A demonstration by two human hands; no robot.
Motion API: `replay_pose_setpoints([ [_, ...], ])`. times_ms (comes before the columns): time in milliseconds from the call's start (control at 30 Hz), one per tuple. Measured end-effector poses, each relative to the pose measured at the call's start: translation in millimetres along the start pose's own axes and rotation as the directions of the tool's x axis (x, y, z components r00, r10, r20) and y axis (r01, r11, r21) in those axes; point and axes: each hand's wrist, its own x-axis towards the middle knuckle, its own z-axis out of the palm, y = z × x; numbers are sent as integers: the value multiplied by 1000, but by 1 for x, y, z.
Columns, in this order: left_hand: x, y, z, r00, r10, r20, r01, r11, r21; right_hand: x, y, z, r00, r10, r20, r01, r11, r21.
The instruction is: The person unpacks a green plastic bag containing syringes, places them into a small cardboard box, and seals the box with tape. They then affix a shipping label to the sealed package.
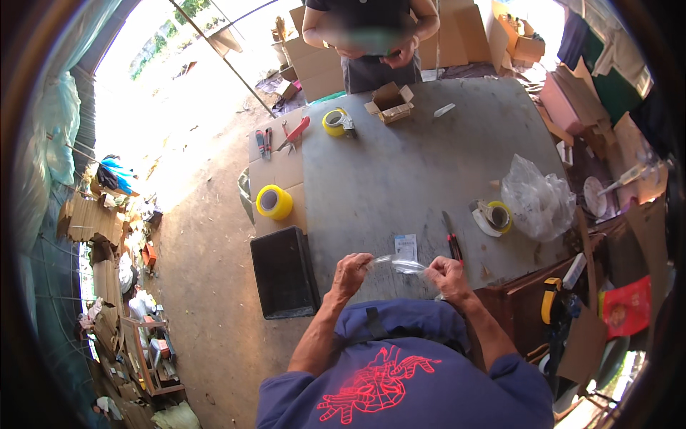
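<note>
Close to the table's near edge, my left hand (351,274) and my right hand (448,278) hold the two ends of a strip of clear plastic (408,266), stretched between them. Whether it is tape or film I cannot tell. Behind the strip a small printed paper label (405,247) lies on the grey table (370,187), its lower part partly covered. Right of the label is a knife (448,222) with a dark blade, beside a red and black handled tool (455,248). A tape dispenser with a roll (496,219) rests farther right.
A black plastic tray (284,273) stands at the left edge, below a yellow tape roll (274,202). Pliers (293,134), another tape dispenser (337,123) and an open cardboard box (391,103) lie farther back. A clear plastic bag (538,198) sits right. Another person (370,32) stands across the table.
</note>
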Motion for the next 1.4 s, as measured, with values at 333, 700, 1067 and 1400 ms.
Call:
replay_pose_setpoints([
  [333, -29, -135, 63, 506, -819, 272, 742, 252, -621, 2, 22, -79, 907, -121, -402, 106, 993, -59],
  [700, 91, 16, 50, 960, -278, 34, 266, 869, -418, -19, 11, 11, 981, -164, -102, 125, 942, -311],
  [1067, -15, 94, 85, 740, -312, 596, 651, 110, -751, 5, -3, 52, 920, -243, -308, 226, 970, -90],
  [1400, -38, 114, 96, 854, -495, -158, 318, 738, -595, 58, 42, 96, 922, -19, -387, 118, 965, 234],
])
